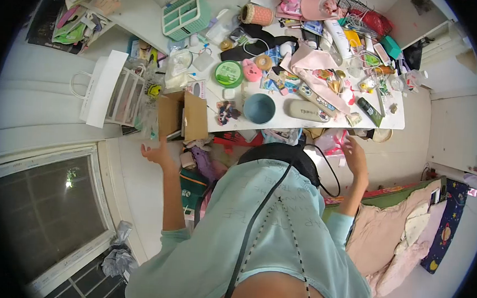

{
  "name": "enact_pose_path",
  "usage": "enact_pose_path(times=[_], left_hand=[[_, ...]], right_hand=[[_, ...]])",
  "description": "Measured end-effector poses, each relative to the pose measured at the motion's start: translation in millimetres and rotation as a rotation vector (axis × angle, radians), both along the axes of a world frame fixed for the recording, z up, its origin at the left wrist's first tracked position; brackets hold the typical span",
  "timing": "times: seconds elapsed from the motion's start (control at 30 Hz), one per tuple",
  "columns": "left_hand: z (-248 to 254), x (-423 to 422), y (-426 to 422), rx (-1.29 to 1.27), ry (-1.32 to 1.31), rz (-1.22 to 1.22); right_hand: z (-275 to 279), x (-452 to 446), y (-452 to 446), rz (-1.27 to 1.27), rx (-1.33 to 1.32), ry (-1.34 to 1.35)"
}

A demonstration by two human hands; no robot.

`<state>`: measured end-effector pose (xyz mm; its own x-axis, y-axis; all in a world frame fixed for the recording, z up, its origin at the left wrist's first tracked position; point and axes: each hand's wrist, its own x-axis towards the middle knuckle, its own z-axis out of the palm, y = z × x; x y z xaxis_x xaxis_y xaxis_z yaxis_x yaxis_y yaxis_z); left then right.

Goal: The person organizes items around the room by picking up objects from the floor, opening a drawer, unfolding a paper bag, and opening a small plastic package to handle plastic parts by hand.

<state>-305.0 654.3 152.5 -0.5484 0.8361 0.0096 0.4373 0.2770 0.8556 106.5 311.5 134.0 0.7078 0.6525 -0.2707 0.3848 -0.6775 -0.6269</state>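
Observation:
My left hand point(160, 154) is open, its fingers apart, just below an open cardboard box point(196, 117) at the left front corner of the table. One fingertip reaches up to the box's lower edge; I cannot tell whether it touches. Out past the table's front edge on the right is my right hand point(355, 156), with its fingers loosely apart and nothing visible in them. Nearest to it is a clear plastic bag with pink on it point(333, 142), hanging under the edge. A dark green tube point(370, 111) lies on the tabletop above that hand.
The white table point(218, 127) is crowded: a blue-grey bowl point(259, 108), a grey case point(308, 110), a green round tub point(229, 74), a pink plush head point(251, 70) and a mint basket point(186, 17). A white paper bag point(104, 90) stands left; bedding point(388, 232) lies right.

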Motion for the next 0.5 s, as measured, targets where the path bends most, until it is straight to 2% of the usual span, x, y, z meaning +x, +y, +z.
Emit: enact_pose_path(times=[0.03,0.13,0.23,0.3,0.4,0.5], left_hand=[[1,13,-15,0.039,0.149,-0.020],[3,51,-55,0.419,0.436,-0.314],[15,90,-79,0.627,0.563,-0.749],[8,116,-95,0.604,0.458,-0.868],[4,156,-112,0.534,0.359,-1.007],[8,196,-125,0.485,0.321,-1.126]], right_hand=[[-6,8,12,0.051,-0.015,0.001],[-11,24,54,0.209,-0.017,-0.191],[-28,42,88,0.339,-0.017,-0.255],[-28,44,112,0.437,-0.051,-0.240],[-34,43,143,0.616,-0.177,-0.372],[-69,43,165,0.671,-0.303,-0.402]])
